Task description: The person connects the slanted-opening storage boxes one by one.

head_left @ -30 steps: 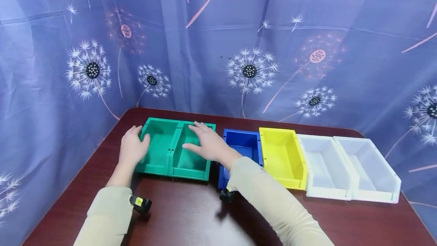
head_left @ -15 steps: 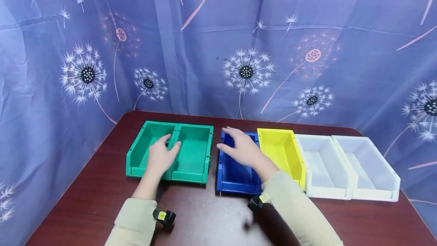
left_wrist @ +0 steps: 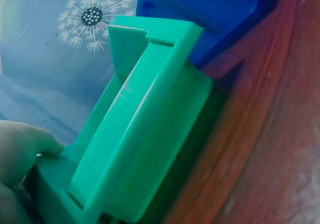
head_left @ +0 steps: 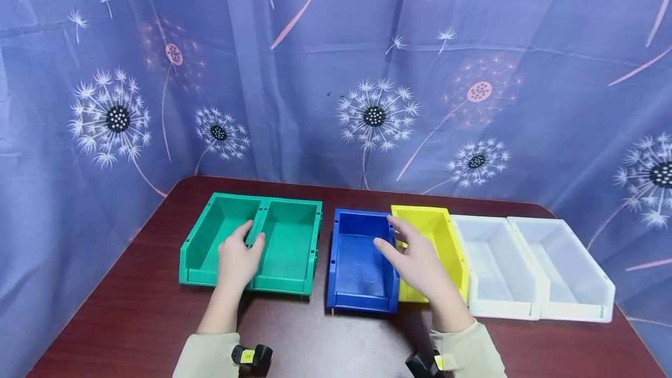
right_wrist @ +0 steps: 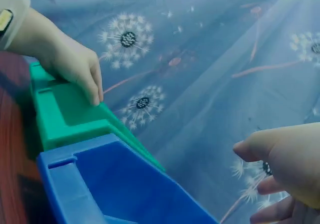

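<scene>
Two green bins (head_left: 286,247) stand side by side at the left of the table. My left hand (head_left: 238,258) straddles their shared wall, thumb on the right bin's side and fingers on the left bin's side, pinching it. In the left wrist view, its thumb (left_wrist: 47,143) lies at the top of a green wall. A blue bin (head_left: 362,261) stands to the right, a gap away from the green pair. My right hand (head_left: 422,261) hovers over the border between blue bin and yellow bin (head_left: 459,261), thumb and fingers spread, holding nothing.
Two white bins (head_left: 490,255) stand right of the yellow one, completing the row. All stand on a dark red-brown table (head_left: 131,308). A blue curtain (head_left: 294,92) with dandelion prints hangs behind it. Each wrist wears a small black camera (head_left: 257,357).
My left hand has gone from the left green bin's outer wall to the shared wall. My right hand has moved right, from over the green bin across the blue one.
</scene>
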Demonstrator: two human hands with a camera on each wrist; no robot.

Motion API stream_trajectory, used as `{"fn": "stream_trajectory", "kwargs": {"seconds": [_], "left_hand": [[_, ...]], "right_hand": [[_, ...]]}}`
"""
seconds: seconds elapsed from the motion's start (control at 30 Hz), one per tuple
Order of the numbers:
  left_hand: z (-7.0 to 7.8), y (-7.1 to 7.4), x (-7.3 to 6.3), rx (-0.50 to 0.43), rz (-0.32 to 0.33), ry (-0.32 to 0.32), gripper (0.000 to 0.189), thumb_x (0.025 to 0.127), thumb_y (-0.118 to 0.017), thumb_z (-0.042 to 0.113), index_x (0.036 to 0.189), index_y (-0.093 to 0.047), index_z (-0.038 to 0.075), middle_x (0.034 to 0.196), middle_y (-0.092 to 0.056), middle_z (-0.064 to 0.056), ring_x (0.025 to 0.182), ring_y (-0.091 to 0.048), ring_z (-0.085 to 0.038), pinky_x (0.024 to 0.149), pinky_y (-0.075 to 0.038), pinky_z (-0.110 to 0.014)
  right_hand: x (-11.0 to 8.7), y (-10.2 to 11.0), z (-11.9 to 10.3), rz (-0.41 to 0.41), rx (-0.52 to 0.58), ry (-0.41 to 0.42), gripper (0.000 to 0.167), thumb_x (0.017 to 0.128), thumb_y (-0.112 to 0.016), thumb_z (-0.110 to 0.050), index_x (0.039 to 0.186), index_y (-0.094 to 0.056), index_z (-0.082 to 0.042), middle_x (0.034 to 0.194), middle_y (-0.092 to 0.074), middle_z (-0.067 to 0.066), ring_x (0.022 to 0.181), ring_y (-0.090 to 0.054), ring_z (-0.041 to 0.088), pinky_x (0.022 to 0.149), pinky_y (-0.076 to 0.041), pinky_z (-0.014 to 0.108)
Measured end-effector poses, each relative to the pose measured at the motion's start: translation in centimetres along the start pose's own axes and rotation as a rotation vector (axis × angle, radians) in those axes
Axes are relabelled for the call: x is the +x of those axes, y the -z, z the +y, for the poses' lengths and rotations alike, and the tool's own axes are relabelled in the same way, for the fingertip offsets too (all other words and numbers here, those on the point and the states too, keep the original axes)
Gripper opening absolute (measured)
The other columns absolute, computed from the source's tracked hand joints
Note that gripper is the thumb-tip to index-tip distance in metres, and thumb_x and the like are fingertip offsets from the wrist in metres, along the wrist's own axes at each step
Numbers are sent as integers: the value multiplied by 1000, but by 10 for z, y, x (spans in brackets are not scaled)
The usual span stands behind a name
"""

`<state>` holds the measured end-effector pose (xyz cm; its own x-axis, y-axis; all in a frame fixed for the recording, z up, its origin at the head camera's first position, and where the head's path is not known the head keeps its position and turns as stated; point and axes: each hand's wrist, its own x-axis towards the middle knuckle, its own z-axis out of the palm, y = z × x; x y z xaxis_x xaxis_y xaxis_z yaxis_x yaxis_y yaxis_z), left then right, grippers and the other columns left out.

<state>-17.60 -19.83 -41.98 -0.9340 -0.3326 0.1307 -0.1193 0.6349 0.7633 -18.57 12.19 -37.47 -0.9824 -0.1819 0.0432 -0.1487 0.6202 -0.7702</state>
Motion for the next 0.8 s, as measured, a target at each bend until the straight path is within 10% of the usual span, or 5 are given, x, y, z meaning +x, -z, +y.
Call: {"fn": "stream_trajectory", "kwargs": {"seconds": [0.8], "left_hand": [[-4,7,3,14,33,33,48,94,-54,22,135,-49,-2,134,-52,-24,124,-48,-42,99,-43,-54]], "right_hand": [[-3,-16,-9,34,154,-90,66,87,-60,-49,142,-43,-16,142,-49,11,127,-52,28,96,-49,45]]}}
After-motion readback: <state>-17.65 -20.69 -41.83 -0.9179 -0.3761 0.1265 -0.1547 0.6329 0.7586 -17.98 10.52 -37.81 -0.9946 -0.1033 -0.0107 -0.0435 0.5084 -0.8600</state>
